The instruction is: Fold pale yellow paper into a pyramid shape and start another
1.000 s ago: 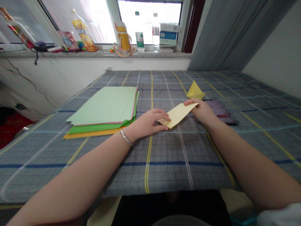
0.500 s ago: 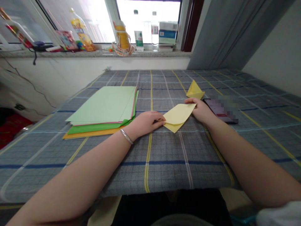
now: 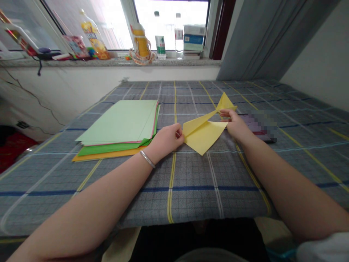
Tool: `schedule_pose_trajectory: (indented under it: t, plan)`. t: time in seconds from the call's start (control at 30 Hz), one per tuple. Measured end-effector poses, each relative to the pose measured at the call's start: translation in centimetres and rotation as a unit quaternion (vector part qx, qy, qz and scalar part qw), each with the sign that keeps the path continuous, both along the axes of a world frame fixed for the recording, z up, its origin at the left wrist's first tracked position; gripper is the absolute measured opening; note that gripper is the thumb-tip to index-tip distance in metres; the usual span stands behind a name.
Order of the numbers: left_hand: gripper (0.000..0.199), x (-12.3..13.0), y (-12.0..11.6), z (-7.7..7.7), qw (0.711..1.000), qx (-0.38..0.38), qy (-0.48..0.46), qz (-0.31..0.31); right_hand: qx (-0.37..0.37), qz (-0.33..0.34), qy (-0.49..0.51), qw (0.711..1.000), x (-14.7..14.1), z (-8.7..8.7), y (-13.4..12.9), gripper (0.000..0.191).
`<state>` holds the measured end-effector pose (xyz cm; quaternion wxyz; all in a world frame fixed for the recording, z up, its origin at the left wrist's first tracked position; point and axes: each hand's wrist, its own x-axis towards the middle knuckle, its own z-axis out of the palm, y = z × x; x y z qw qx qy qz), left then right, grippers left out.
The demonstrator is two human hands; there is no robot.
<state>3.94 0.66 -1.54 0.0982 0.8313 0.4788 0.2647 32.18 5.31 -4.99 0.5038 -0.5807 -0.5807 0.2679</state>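
Note:
A pale yellow paper sheet (image 3: 203, 134) lies partly opened between my hands, its creases showing and its upper edge lifted. My left hand (image 3: 167, 140) pinches its left corner, with a silver bangle (image 3: 147, 159) on that wrist. My right hand (image 3: 236, 125) holds its upper right part, fingers on top. Just beyond that hand, a small folded yellow paper triangle (image 3: 226, 103) stands on the cloth, its lower part hidden behind the sheet.
A stack of green and orange paper sheets (image 3: 117, 123) lies left of my left hand. A phone with a blurred screen (image 3: 259, 127) lies right of my right hand. Plaid cloth (image 3: 174, 189) covers the surface. Bottles and packets (image 3: 160, 47) line the windowsill beyond.
The yellow paper has opened from a narrow folded strip into a wider spread shape. My left hand has shifted slightly left, and my right hand has moved slightly toward the yellow triangle.

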Motion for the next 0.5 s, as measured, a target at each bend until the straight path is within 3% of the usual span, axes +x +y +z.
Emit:
schedule_pose_trajectory:
  t: [0.13,0.33,0.5]
  plan:
    - [0.008,-0.2,0.4,-0.3,0.998,-0.037,-0.044,0.040,0.016,0.002,-0.041,0.999,-0.5,1.1,-0.8,0.042]
    - [0.003,-0.4,0.8,-0.4,0.994,-0.074,-0.072,0.037,0.064,0.031,-0.156,0.985,-0.7,2.5,-2.0,0.036]
    - [0.024,-0.3,1.0,-0.5,0.989,-0.095,-0.108,0.014,0.124,0.121,-0.322,0.931,-1.0,2.9,-2.2,0.035]
